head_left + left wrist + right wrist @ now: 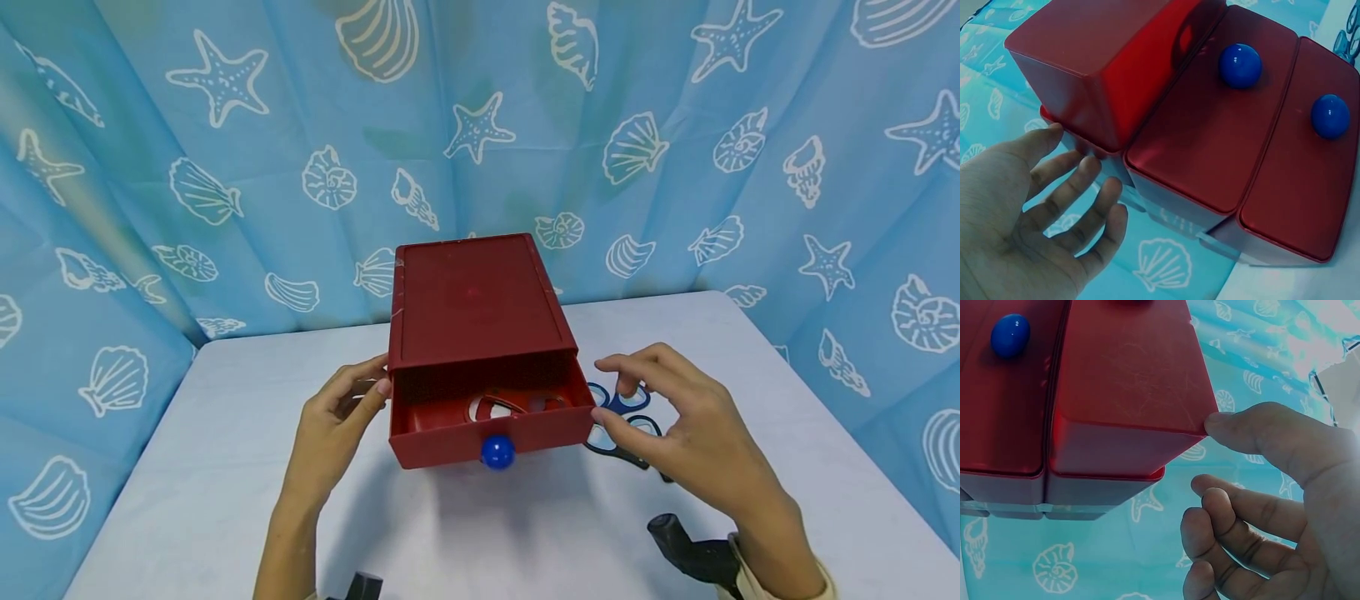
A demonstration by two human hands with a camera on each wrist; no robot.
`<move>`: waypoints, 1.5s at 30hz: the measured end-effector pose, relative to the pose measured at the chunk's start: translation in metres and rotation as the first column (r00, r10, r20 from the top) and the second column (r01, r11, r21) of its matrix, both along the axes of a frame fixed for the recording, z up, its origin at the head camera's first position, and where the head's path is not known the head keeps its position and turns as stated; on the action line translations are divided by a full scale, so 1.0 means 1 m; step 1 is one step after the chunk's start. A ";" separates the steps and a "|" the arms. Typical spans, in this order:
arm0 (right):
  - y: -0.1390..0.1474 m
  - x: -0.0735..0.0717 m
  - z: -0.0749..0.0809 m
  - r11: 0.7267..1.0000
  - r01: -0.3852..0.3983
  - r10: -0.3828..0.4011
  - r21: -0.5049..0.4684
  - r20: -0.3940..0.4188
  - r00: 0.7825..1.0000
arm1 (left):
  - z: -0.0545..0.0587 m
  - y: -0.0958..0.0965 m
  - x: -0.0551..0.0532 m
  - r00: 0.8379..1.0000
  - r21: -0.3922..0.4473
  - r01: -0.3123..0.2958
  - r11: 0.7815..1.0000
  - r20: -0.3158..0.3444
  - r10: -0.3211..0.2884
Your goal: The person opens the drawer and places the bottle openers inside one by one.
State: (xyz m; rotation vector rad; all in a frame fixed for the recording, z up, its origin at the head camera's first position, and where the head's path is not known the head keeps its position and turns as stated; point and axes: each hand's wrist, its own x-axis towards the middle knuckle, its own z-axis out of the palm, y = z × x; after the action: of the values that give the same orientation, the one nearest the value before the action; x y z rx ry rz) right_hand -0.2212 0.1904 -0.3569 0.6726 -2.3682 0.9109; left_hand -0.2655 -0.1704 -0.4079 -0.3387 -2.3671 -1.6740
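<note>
Red drawer unit (480,304) on white table (202,467), blue seashell-print curtain (495,58) behind

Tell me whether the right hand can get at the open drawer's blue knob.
Probably yes: the blue knob sticks out from the front of the open drawer, nothing covers it, and the right hand is close by, at the drawer's side.

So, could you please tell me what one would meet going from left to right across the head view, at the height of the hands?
Left hand, red drawer unit, right hand.
</note>
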 end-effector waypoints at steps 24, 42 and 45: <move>-0.003 -0.009 -0.008 0.999 0.047 -0.047 0.000 -0.028 0.998 | -0.003 0.001 0.002 1.000 -0.017 -0.016 1.000 -0.004 0.016; -0.002 -0.015 -0.013 0.998 0.047 -0.049 -0.037 -0.048 0.998 | 0.000 0.002 0.002 1.000 -0.001 -0.004 1.000 0.012 0.004; -0.002 -0.016 -0.014 0.998 0.054 -0.055 -0.039 -0.051 0.997 | 0.000 0.002 0.002 1.000 0.001 -0.002 1.000 0.013 0.002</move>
State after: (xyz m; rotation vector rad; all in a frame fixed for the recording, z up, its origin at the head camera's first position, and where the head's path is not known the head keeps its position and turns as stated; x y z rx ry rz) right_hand -0.2373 0.1883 -0.3705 0.6068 -2.3069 0.9012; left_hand -0.2632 -0.1686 -0.4081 -0.3266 -2.3748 -1.6818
